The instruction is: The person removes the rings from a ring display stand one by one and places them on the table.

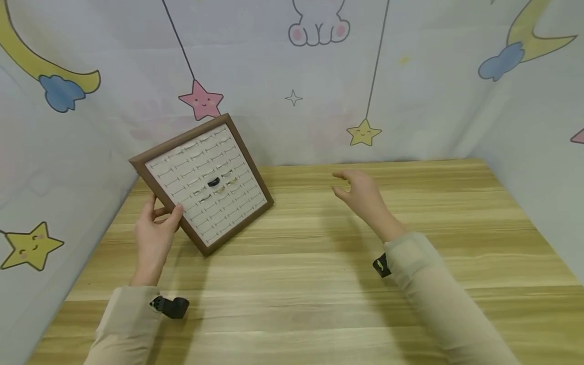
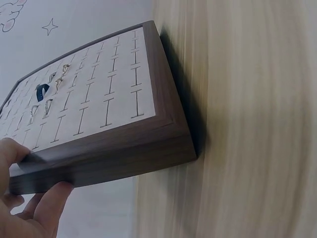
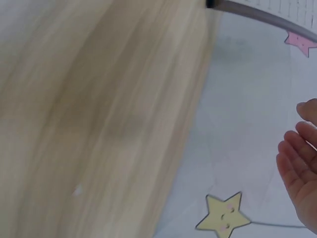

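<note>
My left hand [image 1: 157, 230] grips the lower left side of a brown-framed ring display tray [image 1: 269, 203], which is tilted up with its white slotted face toward me. Several rings sit in slots near its middle, among them a black ring [image 1: 213, 182] and a gold-toned ring [image 1: 232, 180]. In the left wrist view, the thumb and fingers hold the frame's thick dark side [image 2: 119, 153], and one corner is close to the tabletop. To the right of the tray, my right hand [image 1: 362, 197] hovers over the table with fingers loosely bent and nothing between them.
The wood-grain table [image 1: 296, 299] stretches beneath both hands. Behind it and at the sides hangs a pale cloth [image 1: 292, 132] printed with stars and moons. A small black camera [image 1: 171, 307] is worn on the left wrist, another [image 1: 381, 265] on the right.
</note>
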A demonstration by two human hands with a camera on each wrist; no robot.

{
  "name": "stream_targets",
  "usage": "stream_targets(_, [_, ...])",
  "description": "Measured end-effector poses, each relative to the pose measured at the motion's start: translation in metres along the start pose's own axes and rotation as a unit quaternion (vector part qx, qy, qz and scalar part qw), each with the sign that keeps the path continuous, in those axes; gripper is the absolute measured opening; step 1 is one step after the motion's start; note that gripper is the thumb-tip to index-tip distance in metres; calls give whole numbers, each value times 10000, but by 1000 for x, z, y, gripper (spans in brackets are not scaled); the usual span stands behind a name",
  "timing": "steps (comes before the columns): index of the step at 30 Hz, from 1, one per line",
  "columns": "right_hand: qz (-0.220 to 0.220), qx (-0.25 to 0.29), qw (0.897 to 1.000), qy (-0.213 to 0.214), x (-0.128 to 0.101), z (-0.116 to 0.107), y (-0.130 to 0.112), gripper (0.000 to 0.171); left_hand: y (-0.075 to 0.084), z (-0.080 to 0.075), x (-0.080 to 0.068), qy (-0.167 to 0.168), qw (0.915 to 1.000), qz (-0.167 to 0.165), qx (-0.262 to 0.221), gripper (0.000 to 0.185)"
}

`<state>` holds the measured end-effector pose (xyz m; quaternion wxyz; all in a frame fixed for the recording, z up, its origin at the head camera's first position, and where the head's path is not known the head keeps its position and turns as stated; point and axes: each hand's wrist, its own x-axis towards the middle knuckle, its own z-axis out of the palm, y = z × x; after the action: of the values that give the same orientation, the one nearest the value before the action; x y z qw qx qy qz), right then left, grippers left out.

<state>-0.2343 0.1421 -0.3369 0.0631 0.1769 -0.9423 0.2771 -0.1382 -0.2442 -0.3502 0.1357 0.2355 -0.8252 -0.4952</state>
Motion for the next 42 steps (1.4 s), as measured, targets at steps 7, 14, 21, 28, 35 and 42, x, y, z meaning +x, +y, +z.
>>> stream_targets(7, [-444, 448, 9980, 85, 14, 5, -30, 32, 1, 4, 3, -15, 9999, 32, -133, 70])
stream_targets(14, [-725, 896, 9933, 46, 21, 8, -54, 29, 4, 11, 4, -148, 9994, 146, -292, 68])
stream_targets(21, [-868, 903, 9921, -6, 26, 12, -67, 28, 8, 17, 3, -318, 9983, 304, -392, 68])
stream_targets(28, [-1065, 886, 9903, -62, 34, 19, -78, 26, 13, 24, 2, -589, 9974, 337, -260, 72])
stream_targets(35, [-1306, 786, 9883, -5, 37, 29, -84, 21, 16, 29, 1, -791, 9959, 359, -233, 73])
stream_targets(42, [-1135, 554, 9917, -232, 39, 38, -87, 22, 18, 36, 2, -1010, 9935, 496, -173, 73])
